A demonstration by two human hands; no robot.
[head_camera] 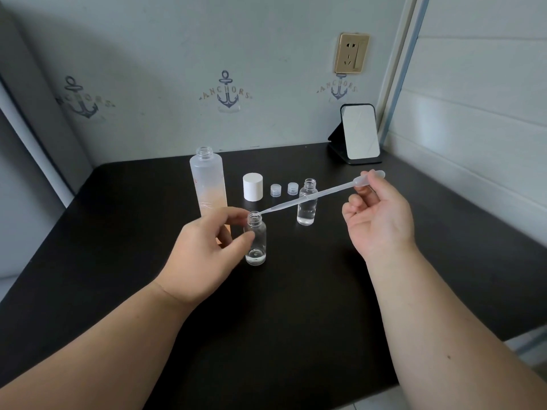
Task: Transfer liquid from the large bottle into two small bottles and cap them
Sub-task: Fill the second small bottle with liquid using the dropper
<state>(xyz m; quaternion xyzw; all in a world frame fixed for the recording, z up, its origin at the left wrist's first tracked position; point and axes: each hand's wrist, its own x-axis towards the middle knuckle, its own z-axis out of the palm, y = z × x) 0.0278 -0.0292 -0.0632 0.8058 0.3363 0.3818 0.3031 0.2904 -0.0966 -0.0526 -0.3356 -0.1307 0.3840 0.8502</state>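
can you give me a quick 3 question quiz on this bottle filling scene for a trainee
1. True or false: the large bottle has its cap on.
2. Which small bottle holds more liquid? A) the near small bottle gripped by the left hand B) the far small bottle
3. Fill in: the right hand pinches the bulb of the ____, whose tip sits at the near bottle's mouth.

Key
1. False: its neck is open, and the white cap stands on the table beside it.
2. B.
3. pipette.
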